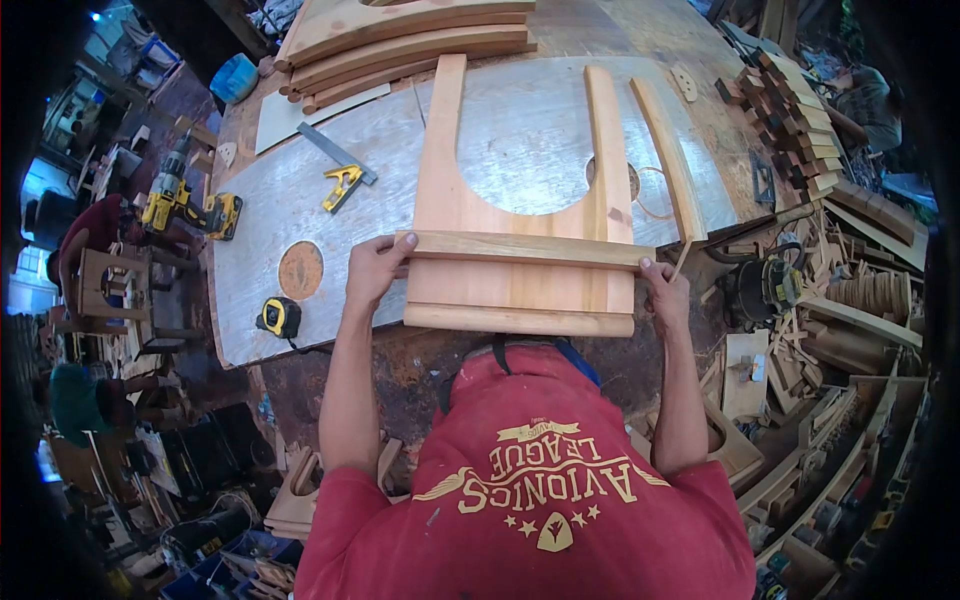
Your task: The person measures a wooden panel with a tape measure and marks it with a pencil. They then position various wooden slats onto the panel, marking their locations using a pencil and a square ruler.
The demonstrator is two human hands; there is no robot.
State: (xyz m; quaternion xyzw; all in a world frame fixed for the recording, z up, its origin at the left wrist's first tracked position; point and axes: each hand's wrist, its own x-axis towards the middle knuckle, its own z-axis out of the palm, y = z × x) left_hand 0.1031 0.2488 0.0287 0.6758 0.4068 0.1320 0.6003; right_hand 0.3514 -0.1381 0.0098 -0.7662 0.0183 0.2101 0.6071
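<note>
Between my two hands a long wooden strip point(530, 249) lies across a flat wooden panel point(470, 205) with a U-shaped cutout. My left hand point(378, 268) grips the strip's left end, thumb on top. At the other end, my right hand point(664, 287) pinches the strip near its tip. Along the panel's near edge runs a rounded wooden rail point(520, 319). To the right of the panel rests a separate wooden slat point(668, 160), with a thin stick point(682, 260) by its lower end, close to my right hand.
On the left of the worktable point(240, 290) are a tape measure point(279, 317), a combination square point(342, 180) and a cordless drill point(172, 195). Cut panels point(400, 50) are stacked at the back. Wood blocks point(785, 125) are piled right. A person point(95, 235) is at far left.
</note>
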